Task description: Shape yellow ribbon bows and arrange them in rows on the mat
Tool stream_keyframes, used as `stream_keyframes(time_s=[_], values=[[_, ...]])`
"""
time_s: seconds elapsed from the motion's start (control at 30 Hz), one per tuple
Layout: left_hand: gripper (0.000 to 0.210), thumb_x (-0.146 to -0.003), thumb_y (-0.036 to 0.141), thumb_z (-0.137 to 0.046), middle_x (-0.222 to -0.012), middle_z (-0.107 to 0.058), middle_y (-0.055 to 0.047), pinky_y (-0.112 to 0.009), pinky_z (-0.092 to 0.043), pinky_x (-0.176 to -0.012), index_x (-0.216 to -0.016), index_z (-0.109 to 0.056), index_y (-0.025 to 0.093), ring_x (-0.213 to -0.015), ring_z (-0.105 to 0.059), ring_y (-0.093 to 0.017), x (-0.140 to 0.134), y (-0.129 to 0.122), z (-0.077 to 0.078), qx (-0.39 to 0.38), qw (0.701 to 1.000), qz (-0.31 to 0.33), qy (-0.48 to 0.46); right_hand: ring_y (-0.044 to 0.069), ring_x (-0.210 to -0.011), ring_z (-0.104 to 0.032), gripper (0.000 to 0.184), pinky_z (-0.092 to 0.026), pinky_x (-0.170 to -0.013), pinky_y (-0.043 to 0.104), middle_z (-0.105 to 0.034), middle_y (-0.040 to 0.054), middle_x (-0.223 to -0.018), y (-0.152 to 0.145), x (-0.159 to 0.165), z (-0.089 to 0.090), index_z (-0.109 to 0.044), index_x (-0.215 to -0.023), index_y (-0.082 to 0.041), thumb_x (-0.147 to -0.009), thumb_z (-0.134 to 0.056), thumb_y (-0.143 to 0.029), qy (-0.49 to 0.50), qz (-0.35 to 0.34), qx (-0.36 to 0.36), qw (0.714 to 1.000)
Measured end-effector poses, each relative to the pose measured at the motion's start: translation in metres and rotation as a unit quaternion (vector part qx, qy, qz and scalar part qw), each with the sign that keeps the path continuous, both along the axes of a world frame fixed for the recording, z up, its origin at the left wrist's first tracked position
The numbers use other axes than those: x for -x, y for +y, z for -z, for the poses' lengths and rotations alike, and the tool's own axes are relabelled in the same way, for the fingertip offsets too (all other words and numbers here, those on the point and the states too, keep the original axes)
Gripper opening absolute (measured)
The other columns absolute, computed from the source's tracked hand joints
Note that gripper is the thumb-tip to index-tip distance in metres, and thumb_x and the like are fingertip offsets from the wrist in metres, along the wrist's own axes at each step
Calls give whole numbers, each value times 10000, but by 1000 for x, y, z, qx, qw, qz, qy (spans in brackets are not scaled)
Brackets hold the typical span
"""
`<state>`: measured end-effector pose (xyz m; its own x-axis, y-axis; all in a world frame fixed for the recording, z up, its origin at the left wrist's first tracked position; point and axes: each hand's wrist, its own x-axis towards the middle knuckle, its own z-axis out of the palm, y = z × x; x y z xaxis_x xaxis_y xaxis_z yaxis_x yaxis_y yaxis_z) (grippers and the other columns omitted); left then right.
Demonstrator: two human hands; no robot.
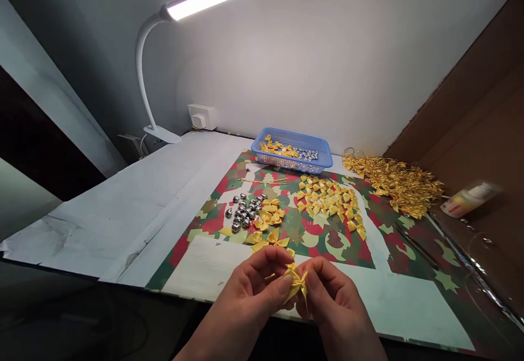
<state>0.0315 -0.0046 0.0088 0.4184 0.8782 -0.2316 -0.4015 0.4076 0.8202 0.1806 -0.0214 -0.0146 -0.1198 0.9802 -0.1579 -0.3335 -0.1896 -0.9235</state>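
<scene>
Head view: left hand (262, 291) and right hand (338, 298) both pinch the yellow bow (298, 281) between them, its long axis seemingly running downward.

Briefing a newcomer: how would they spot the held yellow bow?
Find the large red-and-green patterned sheet. At its near edge are the bare left hand and bare right hand. They pinch the yellow ribbon bow; the neighbouring loose yellow bows lie unheld.

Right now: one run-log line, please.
left hand: pinching yellow bow | right hand: fingers on same bow | beyond hands: silver bells, blue basket
</scene>
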Motion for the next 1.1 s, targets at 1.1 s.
stream_keyframes(time_s=[1.1], values=[[318, -764, 350, -797, -768, -734, 6, -291, -517, -775, -1047, -702, 239, -796, -668, -193, 7, 3, -5, -49, 984, -41, 166, 137, -675, -540, 295, -465, -640, 245, -600, -5, -732, 5, -20, -13, -665, -916, -189, -876, -639, -481, -109, -41, -35, 993]])
